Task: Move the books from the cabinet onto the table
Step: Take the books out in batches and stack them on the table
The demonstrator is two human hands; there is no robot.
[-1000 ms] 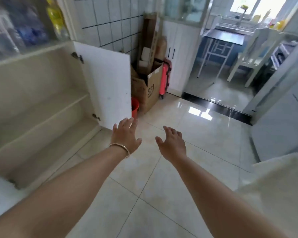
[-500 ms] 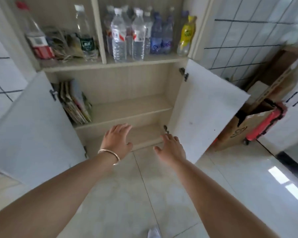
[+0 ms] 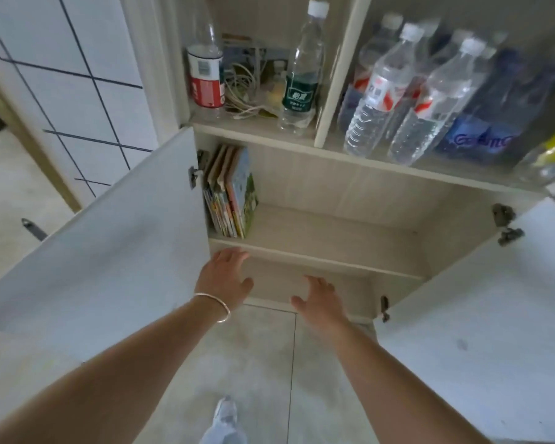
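Cabinet (image 3: 350, 187) with both lower doors swung open: left door (image 3: 116, 245) and right door (image 3: 487, 315), each white and hinged to the side walls. Floor (image 3: 253, 363) of pale tiles lies in front. Inside the lower compartment, a middle shelf (image 3: 318, 248) spans the width. The upper shelf carries bottles (image 3: 407, 91) crowded on the right of a divider, and on the left two more bottles with a tangle of cord (image 3: 241, 88) between them. Books (image 3: 234, 193) stand upright in a tight row at the far left end of the middle shelf, against the left wall, just beside the left door's hinge. Left hand (image 3: 226, 277), fingers straight and spread, holding nothing, hovers at the front edge of the middle shelf, below the books and apart from them; a bangle (image 3: 217, 304) circles its wrist. Right hand (image 3: 321, 299), likewise flat and empty, is held before the lower compartment, near the left hand. A shoe (image 3: 225, 415) shows at bottom centre.
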